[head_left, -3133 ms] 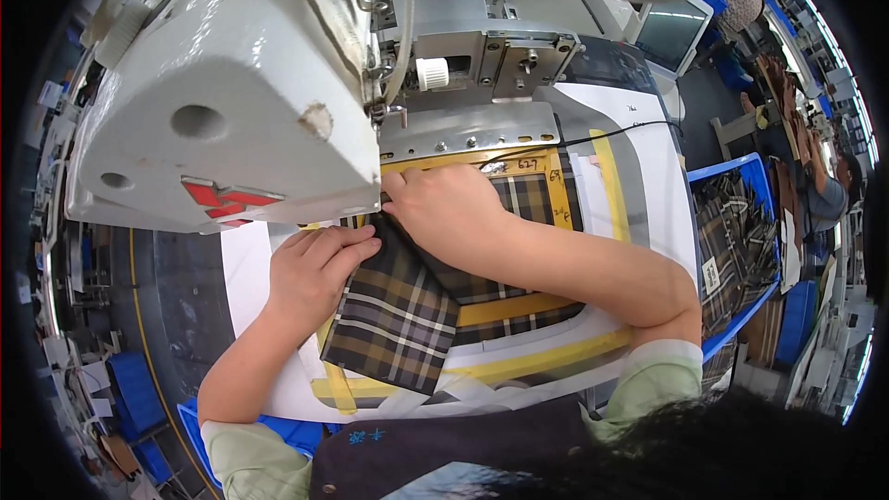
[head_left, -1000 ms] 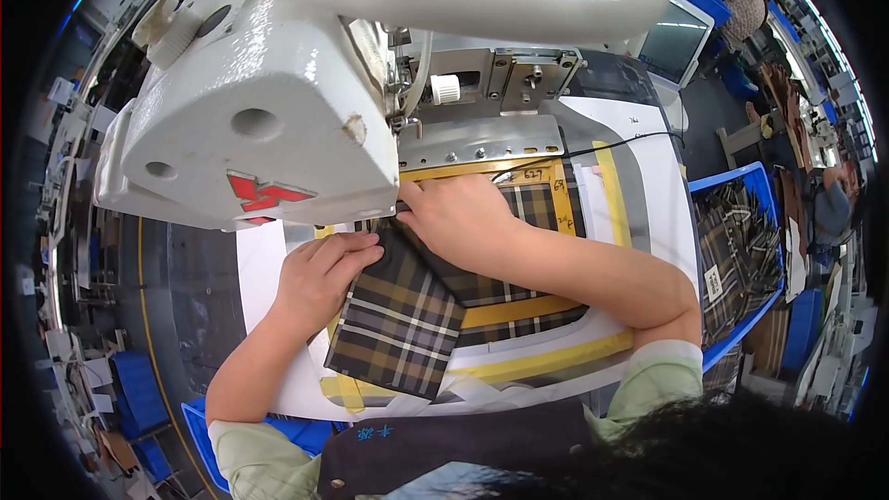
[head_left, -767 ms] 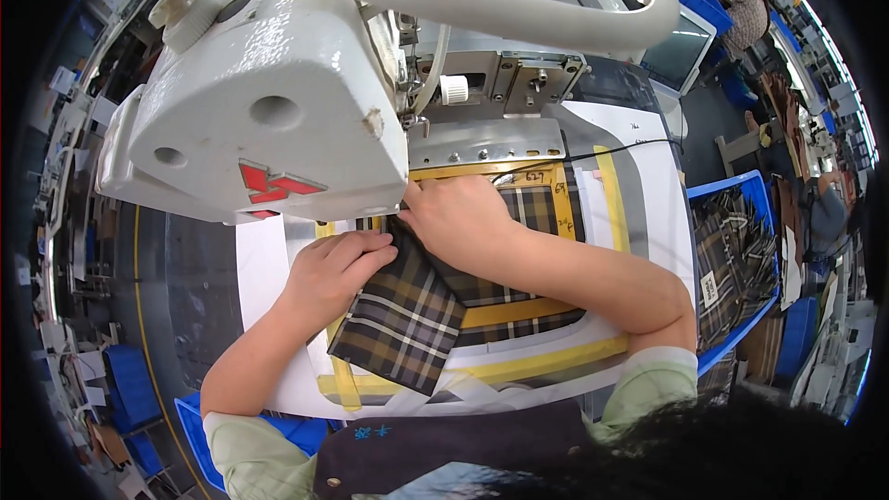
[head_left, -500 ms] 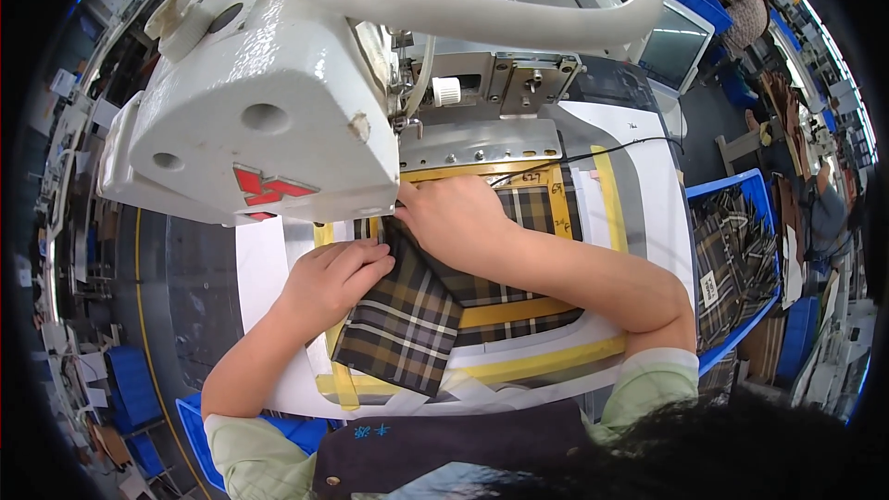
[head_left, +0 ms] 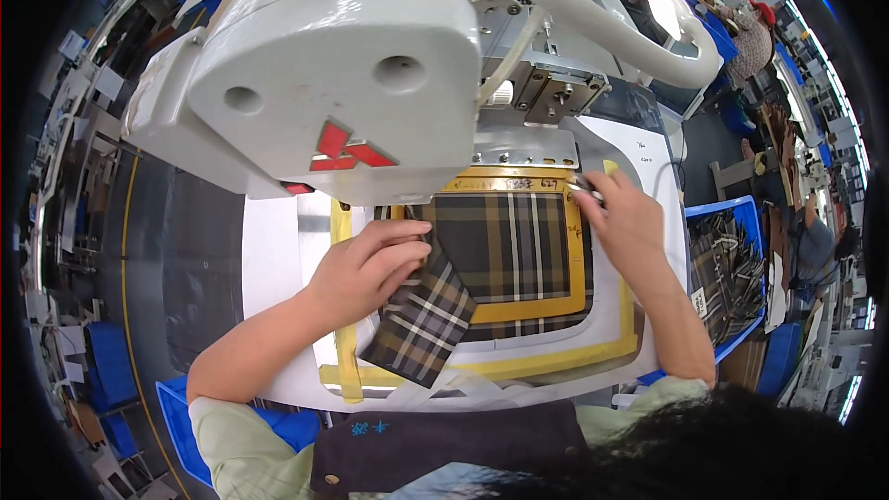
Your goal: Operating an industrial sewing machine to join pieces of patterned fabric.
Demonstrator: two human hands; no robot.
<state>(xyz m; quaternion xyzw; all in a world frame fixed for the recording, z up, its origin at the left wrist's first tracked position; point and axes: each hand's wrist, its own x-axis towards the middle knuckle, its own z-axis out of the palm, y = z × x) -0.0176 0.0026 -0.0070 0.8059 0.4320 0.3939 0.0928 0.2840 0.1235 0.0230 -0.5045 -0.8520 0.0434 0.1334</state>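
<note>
My left hand (head_left: 366, 268) is closed, with thumb and fingers pinching the upper end of a folded plaid fabric piece (head_left: 424, 329). The piece slants down toward me over the left side of a yellow frame (head_left: 578, 273). More plaid fabric (head_left: 491, 245) lies flat inside the frame and sticks out past its near edge. At the frame's far right corner, my right hand (head_left: 630, 222) has its fingers curled round something small and dark with a metallic glint, which I cannot make out. A white industrial sewing machine head (head_left: 278, 65) hides the frame's far left part.
White sheets (head_left: 648, 157) and yellow tape (head_left: 519, 368) surround the frame. A metal bracket (head_left: 528, 148) touches its far edge. At the right stands a blue bin (head_left: 741, 315) of plaid pieces; another blue bin (head_left: 176, 417) sits lower left. A person (head_left: 745, 42) works at the far right.
My right hand has left the fabric beside my left hand and moved right to the frame's corner. My left hand still grips the plaid piece. The view has shifted, showing more of the frame.
</note>
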